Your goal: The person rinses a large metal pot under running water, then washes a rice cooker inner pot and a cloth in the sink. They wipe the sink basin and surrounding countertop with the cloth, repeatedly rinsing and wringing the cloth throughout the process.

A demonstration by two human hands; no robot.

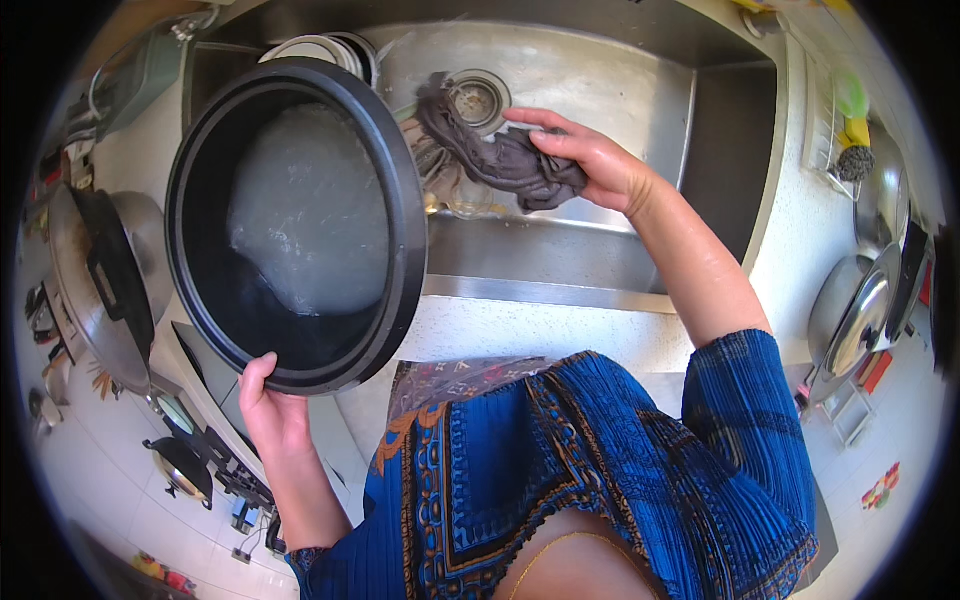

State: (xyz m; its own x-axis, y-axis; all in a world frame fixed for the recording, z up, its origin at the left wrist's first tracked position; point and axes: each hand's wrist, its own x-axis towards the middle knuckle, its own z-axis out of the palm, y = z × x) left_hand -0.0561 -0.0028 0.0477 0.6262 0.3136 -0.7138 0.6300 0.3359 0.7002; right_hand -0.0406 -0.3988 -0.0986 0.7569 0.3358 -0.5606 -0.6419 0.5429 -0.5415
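A black round pot [409, 247] is tilted above the left part of the stainless steel sink [600, 67], its open mouth facing me. Cloudy water [315, 210] lies inside it. My left hand [274, 409] grips the pot's near rim, thumb over the edge. In my right hand [600, 161] hangs a wet, dark grey cloth [495, 154], bunched up beside the sink drain [478, 100]. Its index finger points out over the cloth. Behind the pot, stacked plates [319, 49] show only in part. Several dishes, among them a clear glass [471, 196], are partly hidden between pot and cloth.
To the left on the counter stands a large metal wok lid [75, 277] with a black handle. A wire rack [821, 127] with a metal scourer [855, 162] is at the right. Beyond it stand a pot with a metal lid [859, 330] and other pans. The counter's edge [480, 330] runs before me.
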